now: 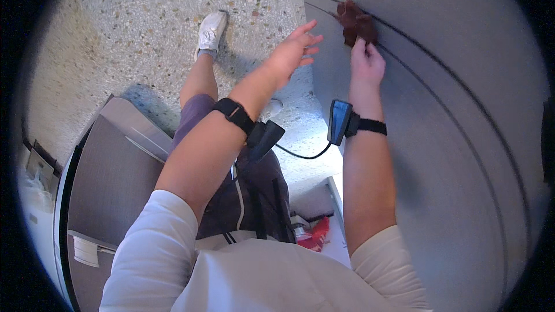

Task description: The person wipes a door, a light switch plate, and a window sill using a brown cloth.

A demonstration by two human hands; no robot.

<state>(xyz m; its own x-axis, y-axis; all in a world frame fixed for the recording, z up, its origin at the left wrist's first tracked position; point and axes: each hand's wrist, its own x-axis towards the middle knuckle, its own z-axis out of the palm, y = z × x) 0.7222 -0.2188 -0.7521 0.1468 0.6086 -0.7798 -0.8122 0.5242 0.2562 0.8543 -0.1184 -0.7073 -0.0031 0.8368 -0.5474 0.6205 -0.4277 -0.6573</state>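
Observation:
My right hand (367,63) grips the lower edge of a crumpled dark red-brown cloth (357,24), which lies against a large grey surface (416,130). Two dark curved lines run across that surface and pass behind the cloth. To the left of it, my left hand (299,50) is held in the air with its fingers spread and nothing in it. A strap with a small dark device is fastened around each forearm, and a black cable (303,157) hangs between the two devices.
Below is a speckled terrazzo floor (156,30) with my white shoe (211,30) on it. A grey-brown panelled cabinet (117,173) with a pale edge stands at the left. Near my waist, a red item (318,234) lies on a white surface.

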